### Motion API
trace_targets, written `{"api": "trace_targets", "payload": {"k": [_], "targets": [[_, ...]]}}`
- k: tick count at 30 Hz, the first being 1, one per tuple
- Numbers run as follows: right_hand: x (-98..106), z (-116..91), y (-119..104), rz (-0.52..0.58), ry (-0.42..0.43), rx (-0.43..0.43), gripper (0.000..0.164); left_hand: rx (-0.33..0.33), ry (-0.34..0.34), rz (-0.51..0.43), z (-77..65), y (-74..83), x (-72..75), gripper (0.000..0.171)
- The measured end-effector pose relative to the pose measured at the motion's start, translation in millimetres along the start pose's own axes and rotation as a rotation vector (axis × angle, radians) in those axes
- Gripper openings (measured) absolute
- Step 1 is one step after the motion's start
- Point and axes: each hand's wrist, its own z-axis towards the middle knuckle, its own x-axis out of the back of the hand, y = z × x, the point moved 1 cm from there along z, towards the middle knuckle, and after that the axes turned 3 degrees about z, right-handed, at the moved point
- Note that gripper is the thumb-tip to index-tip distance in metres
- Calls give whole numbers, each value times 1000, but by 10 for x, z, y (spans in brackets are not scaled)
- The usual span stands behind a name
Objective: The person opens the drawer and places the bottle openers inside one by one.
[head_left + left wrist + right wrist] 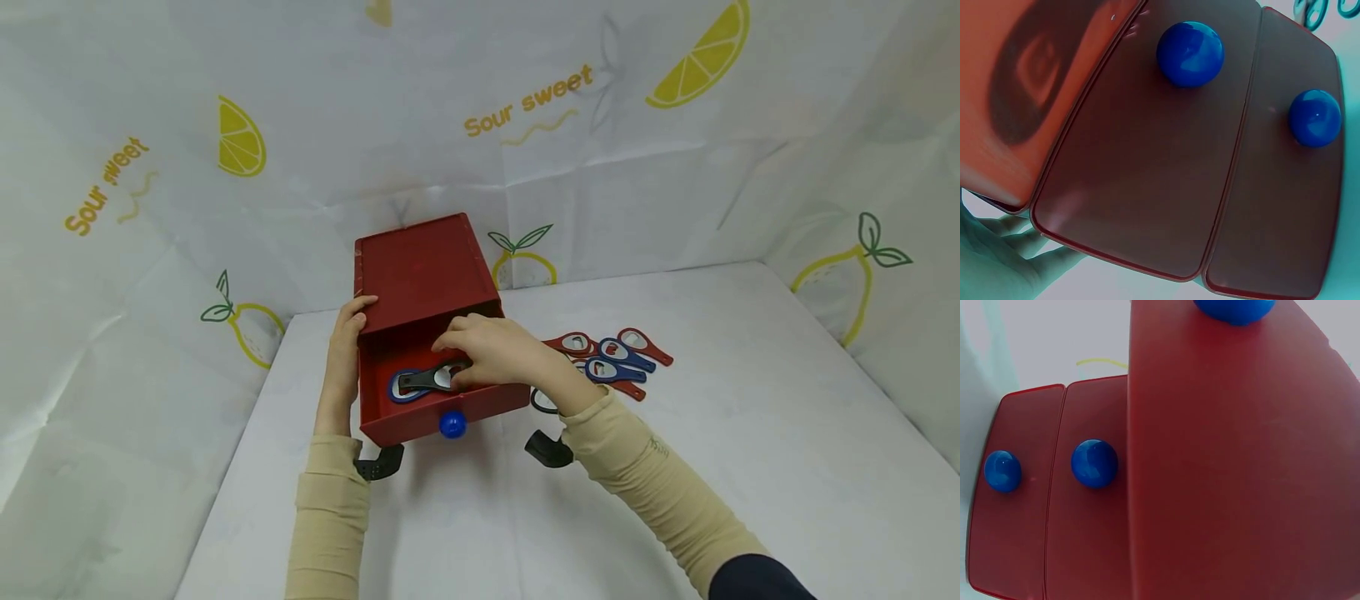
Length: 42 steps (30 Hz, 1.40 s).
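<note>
A red drawer cabinet (pixel 420 271) with blue round knobs stands on the white table, its top drawer (pixel 420 417) pulled out. My left hand (pixel 345 354) rests against the cabinet's left side, with fingertips at the top edge; its fingers also show in the left wrist view. Over the open drawer, my right hand (pixel 498 350) has thumb and fingers spread apart around the near end of a black bottle opener (pixel 427 381). That opener lies across a blue bottle opener (pixel 403 395) inside the drawer. The right hand hides part of the black one.
Several red and blue bottle openers (pixel 617 372) lie in a pile right of the cabinet, with a dark-rimmed one (pixel 542 402) nearer the drawer. Two lower drawers with blue knobs (pixel 1315 119) are closed. A lemon-printed white cloth (pixel 420 100) hangs behind.
</note>
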Motion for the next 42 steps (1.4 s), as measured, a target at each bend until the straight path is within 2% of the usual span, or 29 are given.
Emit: {"api": "trace_targets", "payload": {"k": [10, 19, 26, 33, 38, 42], "targets": [[9, -1, 26, 73, 29, 10, 37, 4, 2, 7, -8, 1, -2, 40], [68, -59, 56, 226, 121, 95, 30, -5, -1, 19, -117, 226, -55, 43], [114, -163, 159, 360, 268, 162, 25, 11, 6, 21, -130, 245, -51, 43], [149, -341, 293, 480, 466, 167, 26, -3, -1, 14, -130, 261, -64, 43], [112, -464, 416, 489, 605, 183, 29, 2, -5, 11, -137, 259, -76, 44], [65, -554, 510, 503, 647, 131, 31, -1, 1, -2, -127, 220, -70, 44]]}}
